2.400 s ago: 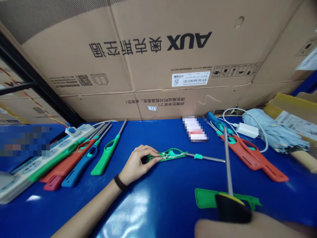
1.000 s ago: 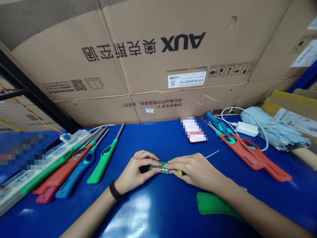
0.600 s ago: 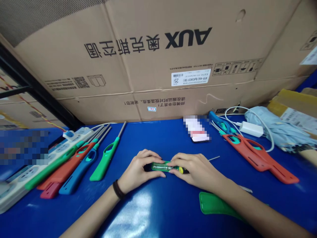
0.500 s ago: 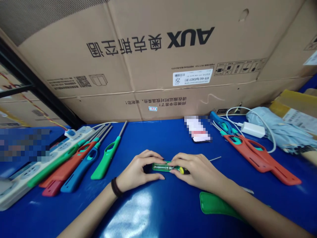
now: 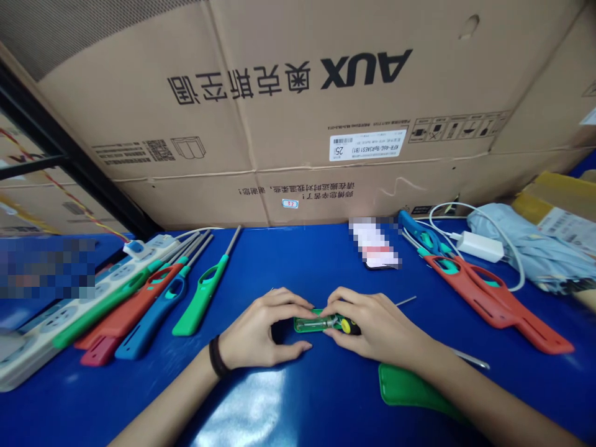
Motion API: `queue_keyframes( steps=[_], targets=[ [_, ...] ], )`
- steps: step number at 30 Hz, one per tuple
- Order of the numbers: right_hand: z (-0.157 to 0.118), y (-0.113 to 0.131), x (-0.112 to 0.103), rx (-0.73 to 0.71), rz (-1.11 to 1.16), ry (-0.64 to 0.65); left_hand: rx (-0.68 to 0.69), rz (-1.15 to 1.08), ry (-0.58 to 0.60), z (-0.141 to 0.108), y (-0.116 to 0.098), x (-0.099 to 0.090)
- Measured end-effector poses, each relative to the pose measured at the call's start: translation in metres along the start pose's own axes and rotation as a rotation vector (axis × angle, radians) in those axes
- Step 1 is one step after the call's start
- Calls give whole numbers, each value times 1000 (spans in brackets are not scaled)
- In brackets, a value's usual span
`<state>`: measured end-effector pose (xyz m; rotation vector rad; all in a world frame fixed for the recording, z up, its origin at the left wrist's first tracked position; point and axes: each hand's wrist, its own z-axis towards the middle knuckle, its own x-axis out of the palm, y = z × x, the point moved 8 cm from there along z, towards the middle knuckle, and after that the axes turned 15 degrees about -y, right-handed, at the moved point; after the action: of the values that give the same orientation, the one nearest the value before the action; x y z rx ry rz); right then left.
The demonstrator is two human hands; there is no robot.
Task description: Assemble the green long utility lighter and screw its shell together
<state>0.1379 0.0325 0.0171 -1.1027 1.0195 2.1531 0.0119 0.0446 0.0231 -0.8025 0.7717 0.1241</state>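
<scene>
A green lighter half-shell [image 5: 302, 325] lies on the blue table between my hands, with clear and metal parts inside. My left hand [image 5: 258, 326] curves beside its left end; its fingertips touch the upper edge, while the thumb lies apart below. My right hand [image 5: 367, 320] is closed round a screwdriver [image 5: 352, 326] with a yellow-and-black handle, the shaft pointing away to the right. Its fingertips also press at the shell's right end, hiding part of it. Below my right forearm lies another green lighter shell [image 5: 410, 388], partly covered, with a metal tube [image 5: 472, 359] close by.
On the left, several gas lighters [image 5: 153, 310] lie beside a white power strip [image 5: 58, 316]. Orange and blue lighters [image 5: 484, 295], a white charger [image 5: 479, 246] and a folded umbrella [image 5: 526, 248] lie right. Behind are a phone [image 5: 372, 242] and a large carton [image 5: 261, 136].
The view has shifted slightly. The shell and both hands sit a little farther right and lower in the picture, and more of the metal tube shows beyond my right forearm.
</scene>
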Motion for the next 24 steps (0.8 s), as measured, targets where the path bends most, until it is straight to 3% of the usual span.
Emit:
queue_keyframes(
  steps=[10, 17, 24],
  targets=[
    [-2, -14, -17, 102, 6, -1, -159, 18, -86, 4, 21, -2],
    [1, -18, -16, 115, -77, -14, -194, 104, -30, 4, 23, 5],
    [1, -21, -15, 139, -16, -8, -229, 95, -5, 5, 22, 7]
  ],
)
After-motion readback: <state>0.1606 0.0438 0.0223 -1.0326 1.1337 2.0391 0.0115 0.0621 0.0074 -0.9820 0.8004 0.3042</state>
